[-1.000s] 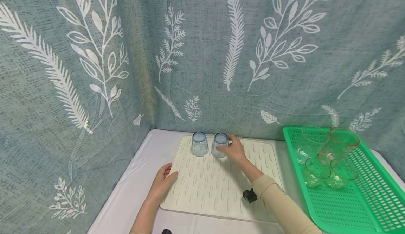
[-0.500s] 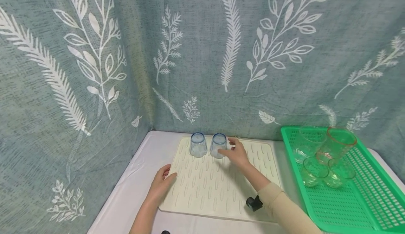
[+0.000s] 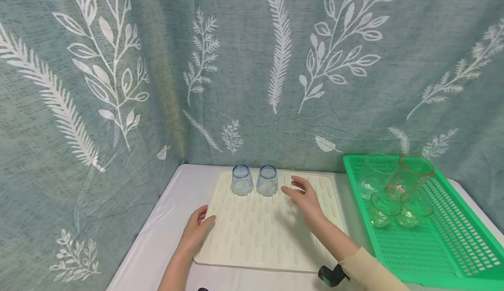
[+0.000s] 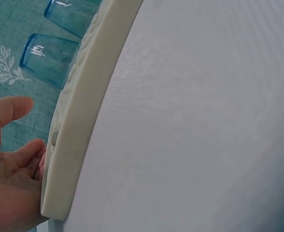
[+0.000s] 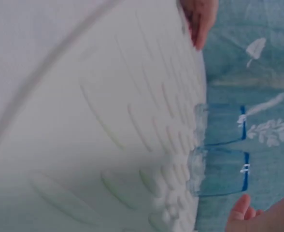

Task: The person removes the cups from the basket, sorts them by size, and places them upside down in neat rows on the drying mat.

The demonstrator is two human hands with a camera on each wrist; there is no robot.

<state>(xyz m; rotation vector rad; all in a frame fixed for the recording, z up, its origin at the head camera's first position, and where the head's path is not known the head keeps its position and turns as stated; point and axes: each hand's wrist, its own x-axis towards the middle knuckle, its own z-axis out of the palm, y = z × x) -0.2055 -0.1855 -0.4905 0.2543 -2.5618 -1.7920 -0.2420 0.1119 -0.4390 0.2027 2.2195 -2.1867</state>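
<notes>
Two clear glasses with blue rims stand upright side by side near the back of the cream ridged mat: the left glass (image 3: 242,180) and the right glass (image 3: 267,181). My right hand (image 3: 306,198) hovers over the mat just right of that second glass, thumb and fingers spread apart with nothing between them. In the right wrist view, its fingertips show near the right glass (image 5: 221,171). Along the left edge of the mat (image 3: 248,238) lies my left hand (image 3: 194,230), fingers loosely bent, thumb over the edge. The left wrist view shows the left hand's fingertips (image 4: 31,152) right at that edge.
A green plastic basket (image 3: 429,256) sits on the right, beside the mat. It holds several glasses, among them a tall red-rimmed glass (image 3: 413,175) and a short glass (image 3: 383,212). A patterned curtain (image 3: 252,85) hangs behind and to the left of the white-covered table (image 3: 165,221).
My right hand has let go of the right blue-rimmed glass and drawn away to the right, its fingers spreading. The left hand stays at the mat's edge. The head view has shifted slightly.
</notes>
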